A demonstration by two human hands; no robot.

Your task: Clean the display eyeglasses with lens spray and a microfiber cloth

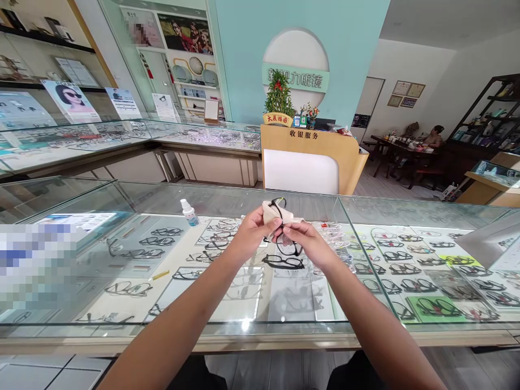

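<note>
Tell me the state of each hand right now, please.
Left hand: closed, holding a cream fabric cloth against black-framed eyeglasses.
Right hand: closed, holding the same eyeglasses.

left hand (257, 226): curled in a pinch
right hand (306, 238): pinching too, just beside it
arms (195, 300): bare, stretched forward

Rear wall (239, 65): pale turquoise, bearing a white circle (292, 44) crossed by a lettered band (317, 79). In front of it stands a wood-toned counter (350, 157) with a white front panel (300, 169); leafy plant (278, 97) on top. Glass-topped cases (219, 169) line the left and back; another glass case (292, 328) spans the foreground, a bright light reflection on its front edge. Right side: white wall (430, 67), four small frames (402, 89), dark table (395, 147), dark open shelving (481, 114). Floor (377, 181): grey, plank-patterned.
</note>
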